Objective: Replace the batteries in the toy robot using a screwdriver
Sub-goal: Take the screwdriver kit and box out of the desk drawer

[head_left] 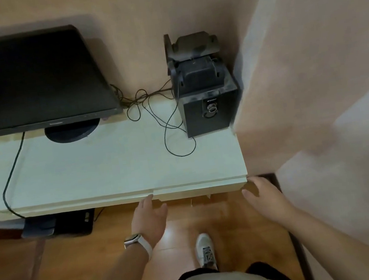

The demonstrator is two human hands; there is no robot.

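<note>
Peach walls close in a corner where a white desk (112, 168) stands over a wooden floor (224, 216). On the desk a dark monitor (30, 80) sits at the left and a black speaker (208, 113) at the right, with two smaller speakers (193, 51) stacked on top and thin cables (164, 119) looping between. The left hand (148, 217) (a white-strapped watch (135, 240) on its wrist) reaches forward with fingers straight, fingertips at the desk's front edge, holding nothing. The right hand (262, 196) hangs loose and spread just below the desk's right corner, also holding nothing. A grey shoe (205, 250) shows between the arms. Where the toy robot is cannot be told from this view
</note>
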